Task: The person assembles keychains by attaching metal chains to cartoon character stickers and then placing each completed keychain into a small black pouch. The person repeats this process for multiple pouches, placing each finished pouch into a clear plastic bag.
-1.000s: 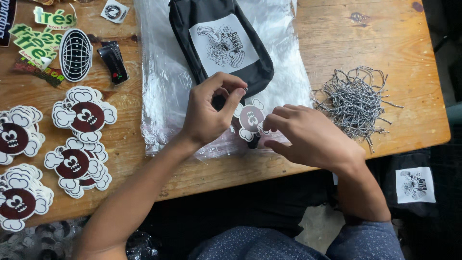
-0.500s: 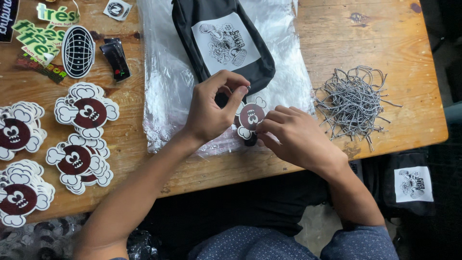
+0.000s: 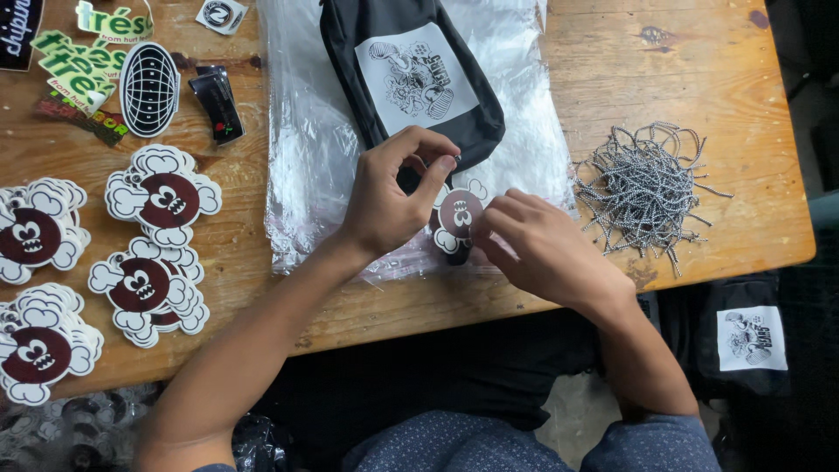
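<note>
Left hand (image 3: pixel 389 197) is pinching something small, too hidden to name, at the near end of the black pouch (image 3: pixel 411 79), while right hand (image 3: pixel 537 245) is pressing a maroon cartoon tag (image 3: pixel 456 214) just below it, apparently attaching it; threading needs steadiness.

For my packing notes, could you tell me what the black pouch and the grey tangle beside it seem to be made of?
Black pouch: apparently matte woven fabric, soft-edged, with a white printed patch. Grey tangle: probably metal ball chains, beaded and glinting, though plastic can't be excluded.
</note>
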